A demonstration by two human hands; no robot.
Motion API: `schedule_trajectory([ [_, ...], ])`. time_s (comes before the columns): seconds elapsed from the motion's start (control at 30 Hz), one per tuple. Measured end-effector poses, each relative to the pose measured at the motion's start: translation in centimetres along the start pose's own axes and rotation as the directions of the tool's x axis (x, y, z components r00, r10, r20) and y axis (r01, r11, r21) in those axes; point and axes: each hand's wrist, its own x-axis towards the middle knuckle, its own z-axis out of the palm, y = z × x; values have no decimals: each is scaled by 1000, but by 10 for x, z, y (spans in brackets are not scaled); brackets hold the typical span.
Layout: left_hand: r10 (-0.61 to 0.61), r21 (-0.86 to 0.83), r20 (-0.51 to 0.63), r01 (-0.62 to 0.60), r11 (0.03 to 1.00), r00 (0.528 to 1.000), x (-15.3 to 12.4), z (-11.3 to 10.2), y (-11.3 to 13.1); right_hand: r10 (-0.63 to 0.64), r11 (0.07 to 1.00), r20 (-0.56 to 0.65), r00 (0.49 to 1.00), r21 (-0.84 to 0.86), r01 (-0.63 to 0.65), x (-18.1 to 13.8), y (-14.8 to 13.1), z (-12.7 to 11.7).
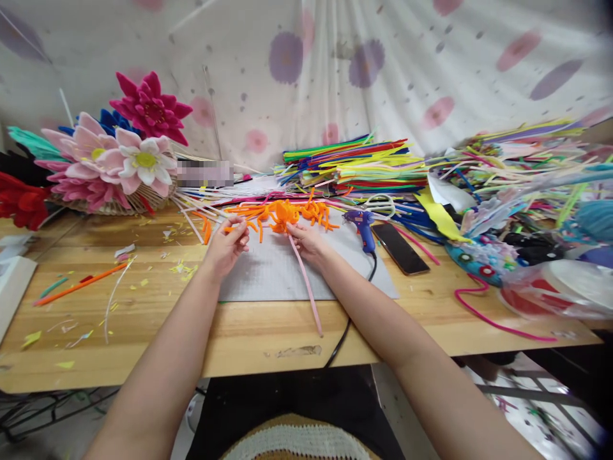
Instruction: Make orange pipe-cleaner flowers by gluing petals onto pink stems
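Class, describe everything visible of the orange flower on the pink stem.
The orange flower looks fuzzy, like bent pipe cleaner, with curled pieces bunched into a rounded head. Its thin, pale pink stem slants down and right in the picture, its tip past the near edge of the grey mat. The right hand grips it just below the head; whether the left hand touches it is unclear.

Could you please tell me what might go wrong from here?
The blue glue gun has its black cord running under the right forearm, so arm movement might tug it. The smartphone beside the gun could catch stray glue. Orange pipe-cleaner pieces near the right hand could get knocked away.
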Motion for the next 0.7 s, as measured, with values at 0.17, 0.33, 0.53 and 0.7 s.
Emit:
schedule_trajectory([
  [0.17, -9, 16, 34, 9, 1000, 999, -4, 10, -12, -55, 998, -4, 998, -23, 55, -5, 8, -1],
  [0.33, -65, 12, 78, 64, 998, 995, -8, 16, -14, -72, 997, -17, 997, -37, 71, -10, 9, -1],
  [0.53, 15, 85, 41, -18, 996, 999, -8, 18, -18, -37, 997, 37, 999, -69, 40, -15, 6, 2],
  [0.7, 157, 112, -129, -143, 983, 979, -6, 24, -26, -19, 1000, 50, 999, -1, 19, -17, 7, 8],
])
